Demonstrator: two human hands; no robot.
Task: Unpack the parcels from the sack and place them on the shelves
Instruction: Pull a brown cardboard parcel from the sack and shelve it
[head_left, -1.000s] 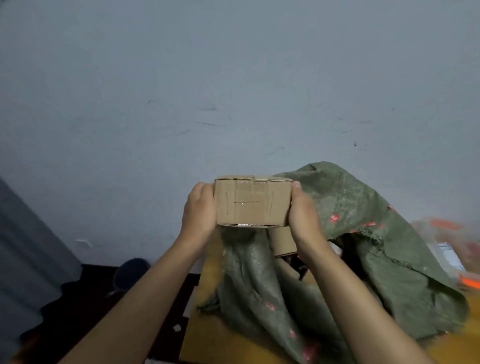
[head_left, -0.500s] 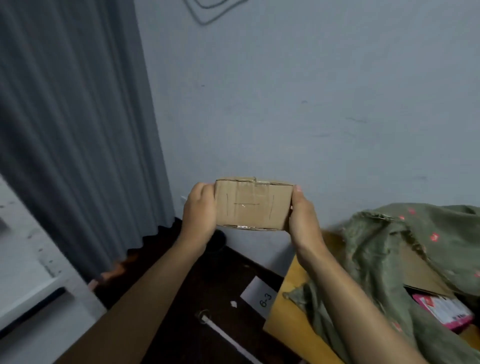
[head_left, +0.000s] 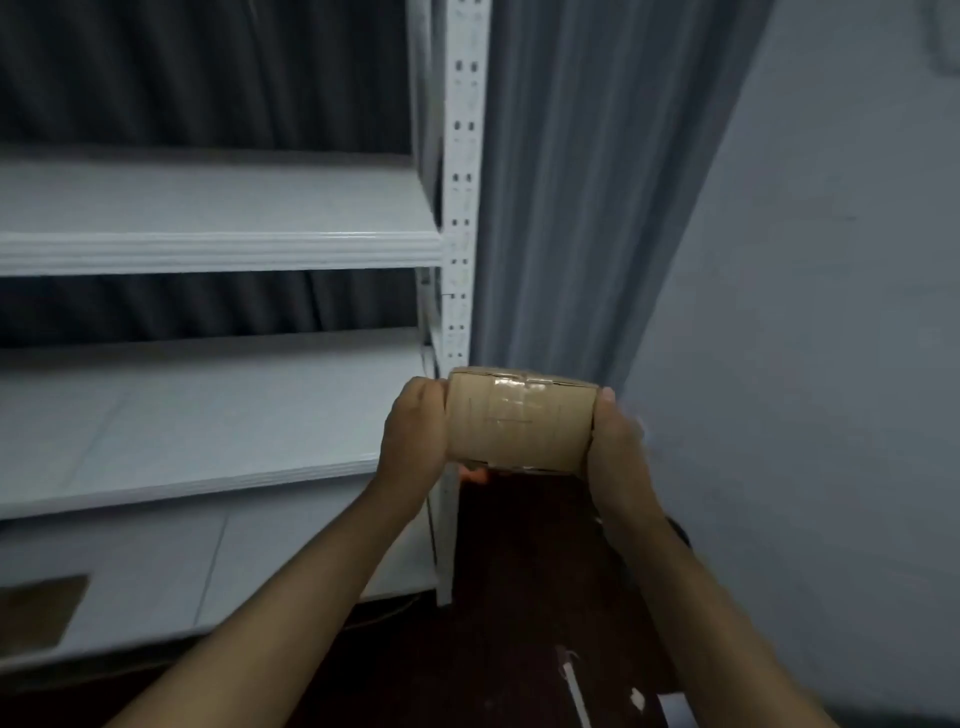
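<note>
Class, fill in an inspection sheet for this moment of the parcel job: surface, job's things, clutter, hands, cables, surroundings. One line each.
Surface: white shelves, two bare boards in view; a brown patch lies on the lowest board at the left edge.
Job's things: one taped cardboard parcel, held in the air by the rack's right post; the sack is not in view.
Clutter: small white scraps on the dark floor.
Hands: left hand and right hand grip the parcel's two ends.
Cables: nothing clearly seen.
Surroundings: grey curtain, grey wall.
</note>
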